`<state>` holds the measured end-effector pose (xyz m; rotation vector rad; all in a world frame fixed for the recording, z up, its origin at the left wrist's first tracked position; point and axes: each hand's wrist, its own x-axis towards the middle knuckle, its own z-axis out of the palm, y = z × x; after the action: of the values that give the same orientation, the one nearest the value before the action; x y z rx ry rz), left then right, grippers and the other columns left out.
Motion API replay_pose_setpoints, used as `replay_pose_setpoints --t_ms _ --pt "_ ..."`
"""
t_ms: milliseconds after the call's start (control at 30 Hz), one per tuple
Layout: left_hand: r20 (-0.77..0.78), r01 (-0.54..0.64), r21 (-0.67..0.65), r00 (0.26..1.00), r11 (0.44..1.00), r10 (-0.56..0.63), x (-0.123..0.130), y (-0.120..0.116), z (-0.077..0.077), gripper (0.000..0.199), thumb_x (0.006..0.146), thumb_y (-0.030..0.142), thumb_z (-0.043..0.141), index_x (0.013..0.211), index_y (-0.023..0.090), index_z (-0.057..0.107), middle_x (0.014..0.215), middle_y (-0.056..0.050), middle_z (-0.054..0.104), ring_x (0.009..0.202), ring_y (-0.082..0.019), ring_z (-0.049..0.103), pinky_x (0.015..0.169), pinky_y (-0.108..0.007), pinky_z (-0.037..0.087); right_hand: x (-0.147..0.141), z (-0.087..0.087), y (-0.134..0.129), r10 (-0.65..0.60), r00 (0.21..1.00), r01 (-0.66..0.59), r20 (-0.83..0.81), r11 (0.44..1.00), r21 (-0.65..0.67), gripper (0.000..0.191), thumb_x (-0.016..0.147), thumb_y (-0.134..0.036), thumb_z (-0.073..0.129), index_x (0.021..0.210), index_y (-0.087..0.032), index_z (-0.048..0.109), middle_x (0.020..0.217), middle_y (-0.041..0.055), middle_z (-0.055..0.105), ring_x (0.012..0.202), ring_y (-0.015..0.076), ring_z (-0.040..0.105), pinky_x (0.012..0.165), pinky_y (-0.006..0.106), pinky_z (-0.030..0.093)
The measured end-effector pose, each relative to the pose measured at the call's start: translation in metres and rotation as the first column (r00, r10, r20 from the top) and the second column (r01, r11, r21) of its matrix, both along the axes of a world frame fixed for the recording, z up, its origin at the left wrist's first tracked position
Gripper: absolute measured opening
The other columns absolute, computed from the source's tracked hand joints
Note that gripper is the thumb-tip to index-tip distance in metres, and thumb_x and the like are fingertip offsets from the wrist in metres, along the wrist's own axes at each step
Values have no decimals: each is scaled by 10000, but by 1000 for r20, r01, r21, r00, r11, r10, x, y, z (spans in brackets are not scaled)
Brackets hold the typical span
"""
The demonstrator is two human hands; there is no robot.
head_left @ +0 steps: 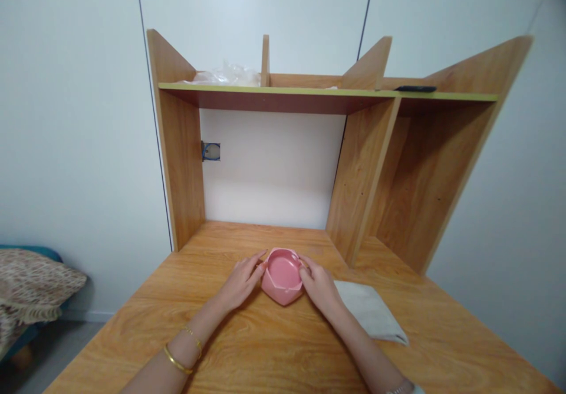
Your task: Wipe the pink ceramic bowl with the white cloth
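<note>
A pink faceted ashtray (pixel 284 294) with a round hollow is at the middle of the desk, between my two hands. My left hand (pixel 242 281) grips its left side, thumb near the rim and fingers along the outer wall. On the opposite side my right hand (pixel 319 285) holds it, the thumb over the rim and the fingers behind. The hollow holds nothing that I can see. A folded light grey cloth (pixel 370 311) lies on the desk just right of my right hand, partly behind my forearm.
The wooden desk (pixel 265 347) carries a hutch with upright panels (pixel 362 176) at the back. On its shelf are a clear plastic bag (pixel 227 75) and a flat black object (pixel 415 89). A wall box with wires (pixel 211 151) shows behind. A patterned cover (pixel 35 288) lies on blue furniture at left.
</note>
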<state>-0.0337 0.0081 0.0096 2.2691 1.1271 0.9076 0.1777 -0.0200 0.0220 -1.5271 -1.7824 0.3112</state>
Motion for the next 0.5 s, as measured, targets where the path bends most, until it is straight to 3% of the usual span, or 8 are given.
replay_pose_setpoints --t_ms 133,233,333,400,500 --pt "212 95 -117 975 989 -69 2 2 -2 579 846 550 345 1292 182 382 1276 -89 486 1116 -211 475 958 -330 355 -6 -10 3 72 991 -69 -111 997 29 420 772 -213 337 1104 -128 580 1081 91 636 987 189 580 875 300 413" --pt "315 156 -295 947 943 -59 3 3 -5 648 802 599 392 1269 150 397 1007 -103 632 703 -157 618 625 -259 479 -6 -14 6 80 982 -73 -169 996 43 403 764 -216 358 1085 -137 589 1070 90 641 988 195 581 889 316 406" --pt "359 230 -468 932 853 -54 5 3 -5 673 792 631 361 1261 149 360 677 -15 631 338 -64 483 325 -166 304 -6 -16 7 94 971 -86 -220 995 43 399 754 -205 364 1077 -134 588 1053 93 647 963 193 592 874 313 417" --pt "414 277 -517 909 810 -47 7 2 -5 660 789 625 365 1237 141 347 541 32 578 306 -72 480 295 -144 258 -7 -17 8 104 962 -96 -254 994 44 398 752 -204 362 1072 -128 586 1044 97 650 948 191 598 855 307 428" --pt "480 297 -534 877 792 -5 10 3 -7 590 802 581 360 1167 118 354 403 72 501 306 -100 502 304 -140 295 -9 -20 8 110 957 -101 -269 994 47 391 754 -215 373 1070 -140 589 1021 90 658 935 191 601 837 304 436"
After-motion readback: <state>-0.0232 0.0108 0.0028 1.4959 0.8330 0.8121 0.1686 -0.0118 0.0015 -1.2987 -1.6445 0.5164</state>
